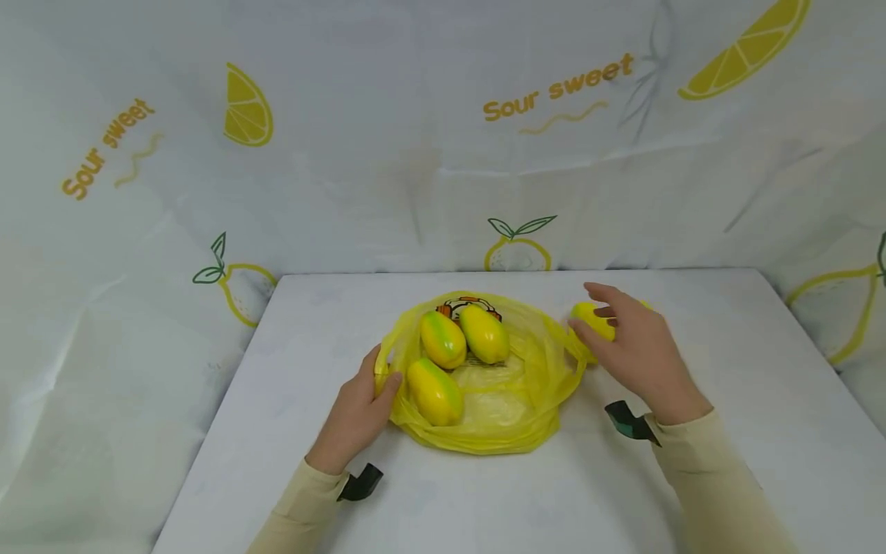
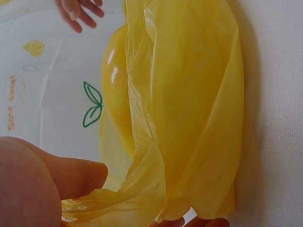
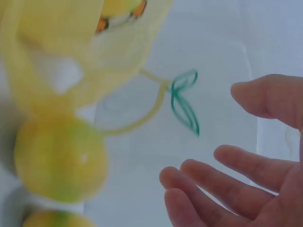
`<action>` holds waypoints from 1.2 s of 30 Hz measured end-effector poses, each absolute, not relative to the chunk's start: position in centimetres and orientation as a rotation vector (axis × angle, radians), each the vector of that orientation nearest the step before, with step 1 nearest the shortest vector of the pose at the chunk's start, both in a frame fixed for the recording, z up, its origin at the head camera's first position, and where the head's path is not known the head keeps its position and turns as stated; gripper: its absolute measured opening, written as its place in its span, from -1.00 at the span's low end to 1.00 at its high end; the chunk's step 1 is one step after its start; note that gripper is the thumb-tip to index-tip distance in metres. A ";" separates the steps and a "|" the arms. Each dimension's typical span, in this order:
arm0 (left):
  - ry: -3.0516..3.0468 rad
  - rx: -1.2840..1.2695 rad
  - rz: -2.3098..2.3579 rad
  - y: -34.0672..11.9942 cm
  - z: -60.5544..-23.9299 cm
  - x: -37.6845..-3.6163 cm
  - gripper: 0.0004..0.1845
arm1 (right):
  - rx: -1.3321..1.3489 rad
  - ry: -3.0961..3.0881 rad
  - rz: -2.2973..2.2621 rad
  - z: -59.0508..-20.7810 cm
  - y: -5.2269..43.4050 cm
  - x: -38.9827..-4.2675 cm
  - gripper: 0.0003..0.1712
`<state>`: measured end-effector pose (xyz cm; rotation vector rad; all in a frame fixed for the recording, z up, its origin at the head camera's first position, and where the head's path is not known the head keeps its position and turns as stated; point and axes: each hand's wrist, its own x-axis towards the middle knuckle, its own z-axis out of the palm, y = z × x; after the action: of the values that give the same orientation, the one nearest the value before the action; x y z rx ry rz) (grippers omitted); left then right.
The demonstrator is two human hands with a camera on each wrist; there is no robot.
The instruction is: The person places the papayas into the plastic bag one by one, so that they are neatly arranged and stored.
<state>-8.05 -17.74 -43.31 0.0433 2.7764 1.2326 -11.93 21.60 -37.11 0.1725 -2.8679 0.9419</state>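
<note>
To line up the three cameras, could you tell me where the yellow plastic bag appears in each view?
Head: the yellow plastic bag lies mid-table, three fruits on it, the left hand gripping its left edge.
Left wrist: it fills the centre and right, thumb on its lower edge.
Right wrist: blurred, upper left.
Shared landmark: the green leaf print on the backdrop.
</note>
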 end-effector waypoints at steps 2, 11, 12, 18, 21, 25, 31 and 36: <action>2.772 0.049 1.240 -17.8 -43.4 -8.0 -0.23 | 0.093 -2.832 0.930 -37.5 23.0 -11.9 -0.25; 2.774 0.044 1.231 -18.1 -43.7 -8.0 -0.23 | -0.173 -2.870 0.832 -39.6 27.0 -12.7 -0.10; 2.779 0.041 1.223 -18.1 -43.7 -7.9 -0.23 | -0.184 -2.882 0.826 -39.9 27.2 -12.8 -0.08; 2.766 0.058 1.241 -18.0 -43.9 -8.2 -0.23 | -0.289 -2.964 0.821 -41.5 28.8 -13.5 0.11; 2.757 0.063 1.252 -17.9 -44.0 -8.3 -0.23 | -0.326 -3.013 0.823 -42.2 29.6 -13.7 0.19; 2.763 0.044 1.238 -17.9 -43.9 -8.2 -0.23 | -0.336 -3.066 0.843 -42.7 30.0 -14.1 0.24; 2.783 0.033 1.223 -18.0 -43.8 -8.1 -0.22 | -0.305 -3.065 0.873 -42.9 29.9 -14.4 0.24; 2.781 0.035 1.228 -18.0 -43.7 -8.1 -0.22 | -0.326 -3.072 0.900 -42.8 29.7 -14.3 0.22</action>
<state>-8.06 -17.98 -43.74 0.0354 2.7807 1.2279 -14.31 29.68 -42.81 -0.3259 -3.0724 0.8996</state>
